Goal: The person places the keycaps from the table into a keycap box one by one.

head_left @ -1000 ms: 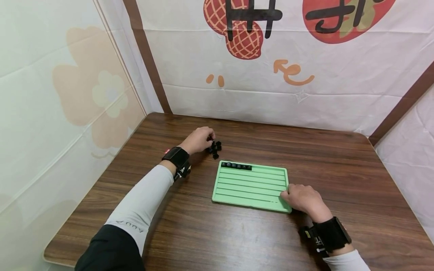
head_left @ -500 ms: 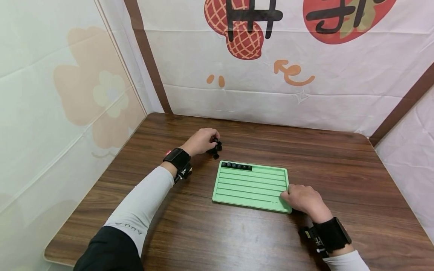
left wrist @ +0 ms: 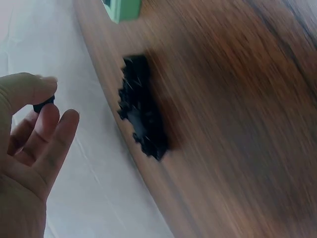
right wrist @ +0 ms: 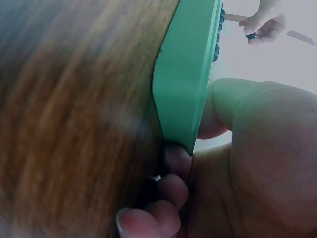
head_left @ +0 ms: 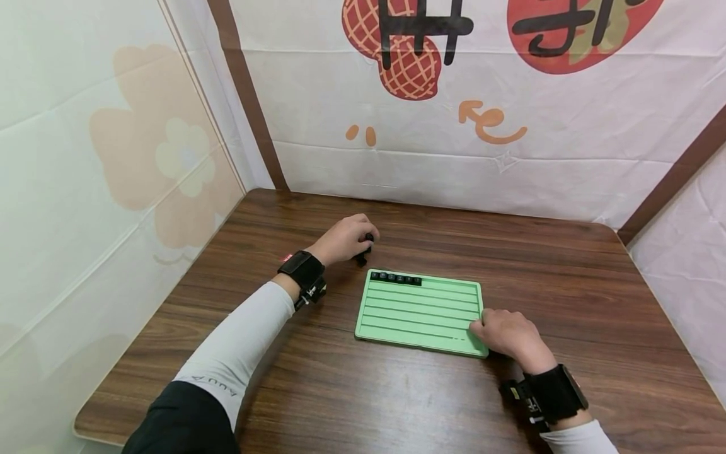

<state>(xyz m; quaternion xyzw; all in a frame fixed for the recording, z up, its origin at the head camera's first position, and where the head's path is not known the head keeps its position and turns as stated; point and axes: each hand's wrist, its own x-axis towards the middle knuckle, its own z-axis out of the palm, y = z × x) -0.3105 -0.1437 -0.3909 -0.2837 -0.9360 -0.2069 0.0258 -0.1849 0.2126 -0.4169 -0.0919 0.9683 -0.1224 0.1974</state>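
Note:
My left hand (head_left: 345, 239) is raised a little over the far left part of the table. Between its thumb and fingertips it pinches a small black keycap (left wrist: 43, 106). Below lies a heap of loose black keycaps (left wrist: 143, 109), partly hidden by the hand in the head view. A light green ridged tray (head_left: 420, 315) lies flat in the middle, with a short row of black keycaps (head_left: 395, 278) in its top left slot. At the tray's right edge, my right hand (head_left: 507, 333) grips it, thumb on top and the other fingers curled by the side.
The brown wood-grain table (head_left: 317, 391) runs back to a white printed cloth wall (head_left: 397, 170). Another pale cloth (head_left: 130, 265) stands along the left side. The loose keycaps lie just beyond the tray's far left corner.
My left hand has moved right and lifted off the heap, a keycap now showing between its fingertips. The right hand and the tray have stayed in place.

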